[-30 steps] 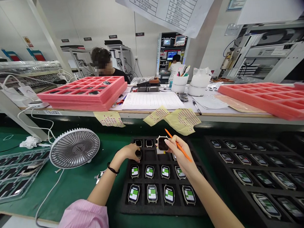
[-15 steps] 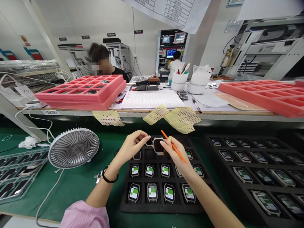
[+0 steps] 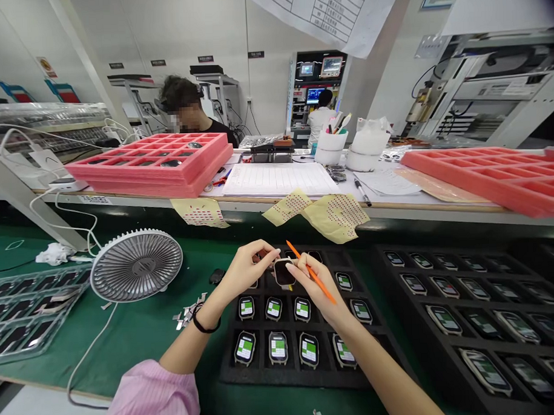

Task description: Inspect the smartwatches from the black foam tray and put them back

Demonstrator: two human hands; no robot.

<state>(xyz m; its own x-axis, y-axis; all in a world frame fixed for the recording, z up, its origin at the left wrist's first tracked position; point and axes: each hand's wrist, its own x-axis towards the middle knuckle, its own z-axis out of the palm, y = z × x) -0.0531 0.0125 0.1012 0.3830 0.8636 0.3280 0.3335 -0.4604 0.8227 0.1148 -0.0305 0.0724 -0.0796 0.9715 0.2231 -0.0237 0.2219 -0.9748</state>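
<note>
Both my hands hold one smartwatch case [image 3: 285, 272] with a dark screen, above the back part of a black foam tray [image 3: 292, 377]. Its upper left edge is pinched between the thumb and fingers of my left hand [image 3: 255, 266]. My right hand [image 3: 316, 280] grips its right side, the thumb on the screen edge. An orange pen-like stick [image 3: 312, 273] also lies in my right hand, its pointed end up and to the left. In the tray below, several watches [image 3: 277, 348] show lit green-and-white screens.
A second black tray of watches [image 3: 444, 318] stands to the right. On the left are a grey fan [image 3: 138, 267], small silver scraps [image 3: 188, 311] and a clear tray of dark parts [image 3: 39, 306]. Pink foam trays [image 3: 151, 169] sit on the shelf; a co-worker [image 3: 187, 108] sits behind it.
The watch case has shifted slightly left and down, with its top tilted differently. My hands have come closer together around it, and the orange stick has moved a little left.
</note>
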